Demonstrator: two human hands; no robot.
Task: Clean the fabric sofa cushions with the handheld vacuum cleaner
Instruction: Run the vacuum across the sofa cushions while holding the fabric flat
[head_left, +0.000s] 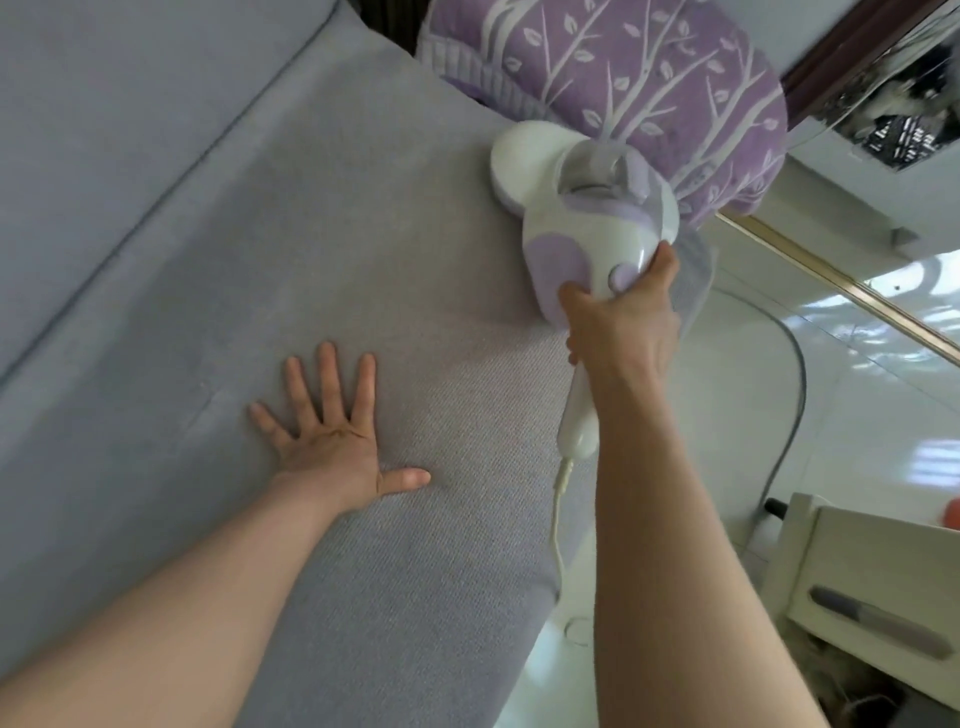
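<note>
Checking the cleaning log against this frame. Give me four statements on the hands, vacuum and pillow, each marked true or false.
1. The right hand grips the white and lilac handheld vacuum cleaner. True.
2. The left hand holds the white power cord. False: it lies flat, open, on the grey fabric seat cushion.
3. The vacuum head sits beside the purple branch-patterned pillow. True.
4. The vacuum is cordless. False: a cord leaves its handle.

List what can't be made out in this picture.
Head view only:
- Underside of the vacuum: faces down onto the seat cushion.
- Handle middle: wrapped by the right hand.
- Cord: passes behind the right forearm.
- Patterned pillow: cut by the top edge.
- Left hand palm: flat on the cushion.
</note>
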